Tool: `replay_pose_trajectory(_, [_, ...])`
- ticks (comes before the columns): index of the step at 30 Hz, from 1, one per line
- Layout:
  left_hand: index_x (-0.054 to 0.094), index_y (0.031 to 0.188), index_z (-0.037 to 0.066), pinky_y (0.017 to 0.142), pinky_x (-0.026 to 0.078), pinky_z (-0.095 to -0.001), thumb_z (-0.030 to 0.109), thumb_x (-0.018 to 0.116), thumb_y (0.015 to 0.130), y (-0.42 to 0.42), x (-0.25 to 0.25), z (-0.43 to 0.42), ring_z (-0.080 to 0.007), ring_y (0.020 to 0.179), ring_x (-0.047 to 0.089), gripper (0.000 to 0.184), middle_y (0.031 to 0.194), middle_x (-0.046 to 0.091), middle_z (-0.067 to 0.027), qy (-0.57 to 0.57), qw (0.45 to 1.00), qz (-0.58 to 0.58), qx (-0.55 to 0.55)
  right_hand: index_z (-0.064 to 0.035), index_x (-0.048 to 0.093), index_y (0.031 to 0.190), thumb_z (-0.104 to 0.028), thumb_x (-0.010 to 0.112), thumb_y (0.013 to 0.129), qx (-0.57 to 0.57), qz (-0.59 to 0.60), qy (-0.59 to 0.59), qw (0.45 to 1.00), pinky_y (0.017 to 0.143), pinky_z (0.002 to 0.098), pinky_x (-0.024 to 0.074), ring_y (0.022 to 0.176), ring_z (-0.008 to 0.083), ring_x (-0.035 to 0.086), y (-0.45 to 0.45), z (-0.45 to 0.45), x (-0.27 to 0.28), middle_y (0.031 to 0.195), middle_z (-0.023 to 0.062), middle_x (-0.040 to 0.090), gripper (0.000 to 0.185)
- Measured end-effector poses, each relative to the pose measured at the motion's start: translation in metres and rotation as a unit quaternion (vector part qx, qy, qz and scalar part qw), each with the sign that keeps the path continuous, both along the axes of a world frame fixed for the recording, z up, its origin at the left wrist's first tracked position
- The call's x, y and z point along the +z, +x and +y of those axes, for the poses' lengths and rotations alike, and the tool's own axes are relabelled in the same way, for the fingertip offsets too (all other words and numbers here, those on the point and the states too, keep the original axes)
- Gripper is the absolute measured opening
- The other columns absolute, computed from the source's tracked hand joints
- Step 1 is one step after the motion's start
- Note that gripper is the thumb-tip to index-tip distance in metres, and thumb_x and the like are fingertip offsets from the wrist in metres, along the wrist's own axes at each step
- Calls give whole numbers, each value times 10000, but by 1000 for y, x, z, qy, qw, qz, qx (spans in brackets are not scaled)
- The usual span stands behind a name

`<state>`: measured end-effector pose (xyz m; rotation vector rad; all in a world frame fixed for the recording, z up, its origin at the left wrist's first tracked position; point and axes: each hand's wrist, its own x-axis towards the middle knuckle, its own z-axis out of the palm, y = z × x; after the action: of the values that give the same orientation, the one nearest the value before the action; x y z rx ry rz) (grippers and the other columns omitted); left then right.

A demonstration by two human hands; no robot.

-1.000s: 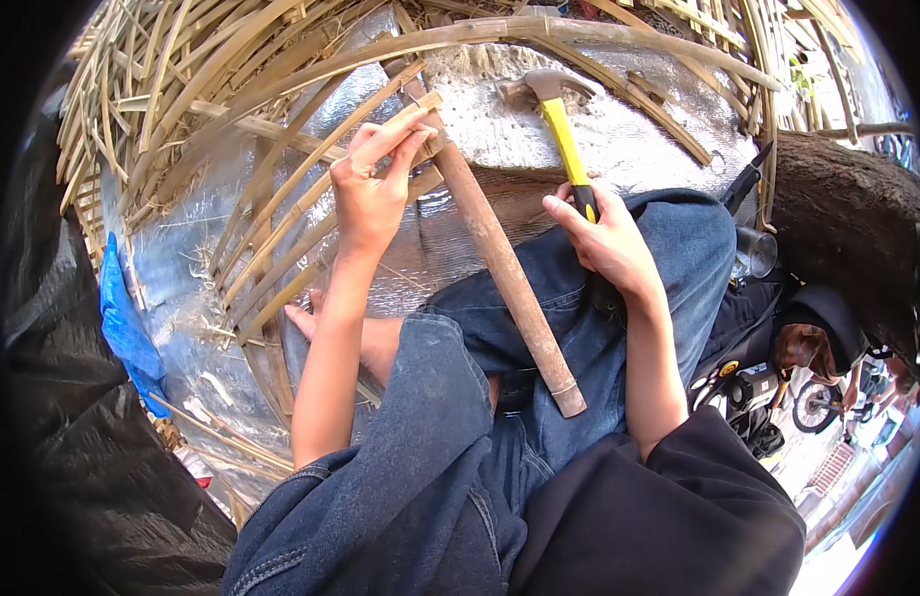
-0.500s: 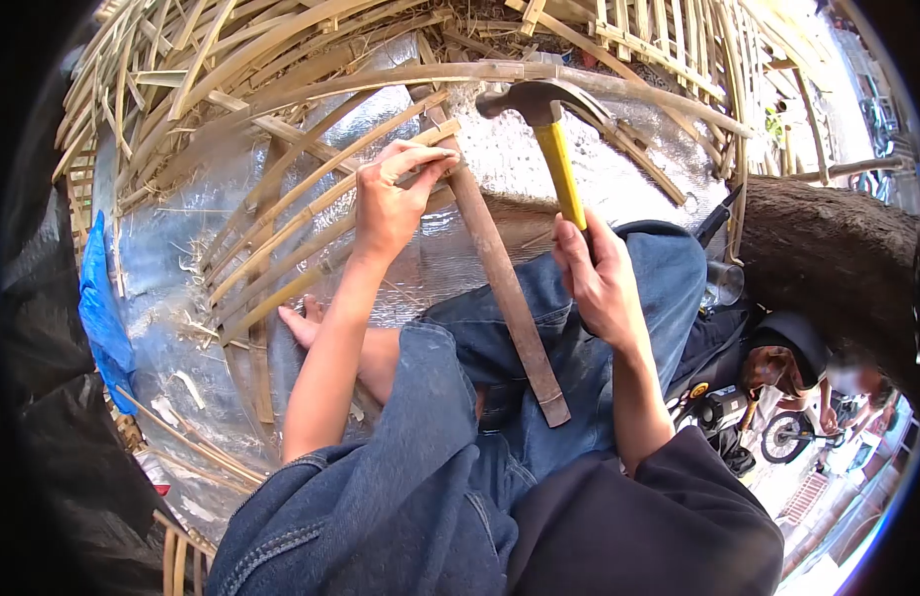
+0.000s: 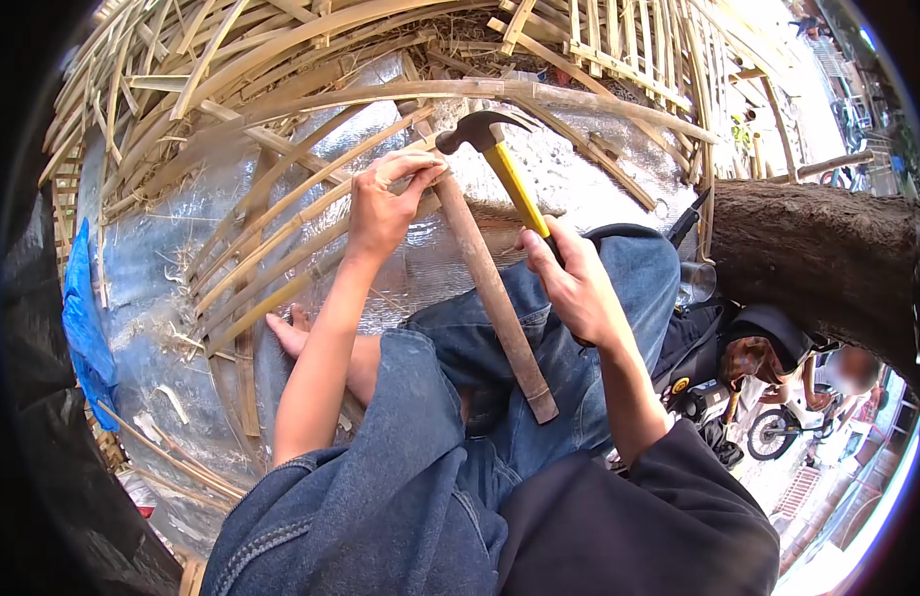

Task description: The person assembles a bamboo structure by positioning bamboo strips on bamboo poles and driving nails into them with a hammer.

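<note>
Sheeting (image 3: pixel 147 308), hammer (image 3: pixel 512 184) in right hand (image 3: pixel 577 283)

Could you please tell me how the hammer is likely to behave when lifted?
The hammer will probably feel head-heavy, as its dark, seemingly metal head sits at one end. It should be stiff, since its yellow handle looks straight. Slipping seems unlikely with the right hand wrapped around that handle.

With our right hand (image 3: pixel 575 285) we grip a yellow-handled hammer (image 3: pixel 518 189), its head just beside the fingertips of our left hand (image 3: pixel 383 207), which touch the upper part of a wooden bar (image 3: pixel 496 298); we see bamboo slats (image 3: pixel 259 318) alongside.
</note>
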<state>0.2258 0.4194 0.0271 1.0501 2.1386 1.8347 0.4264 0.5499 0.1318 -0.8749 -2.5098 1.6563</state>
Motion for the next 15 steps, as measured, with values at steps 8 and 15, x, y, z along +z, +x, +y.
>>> replay_pose_trajectory(8, [786, 977, 45, 917, 499, -316, 40, 778, 825, -3, 6, -2, -183, 1002, 629, 152, 943, 751, -50, -28, 995, 97, -12, 18, 580, 1113, -245, 529, 1057, 6, 5, 65, 998, 614, 414, 447, 608, 292, 552, -4, -3, 5, 685, 190, 573, 274])
replay_pose_trajectory(15, [802, 940, 66, 868, 488, -325, 43, 802, 787, -1, 4, -2, -186, 917, 577, 155, 902, 750, -36, -43, 994, 94, 15, 4, 533, 1038, -195, 535, 1034, 91, 59, 264, 958, 599, 496, 459, 675, 448, 613, -9, 9, 7, 686, 253, 598, 199])
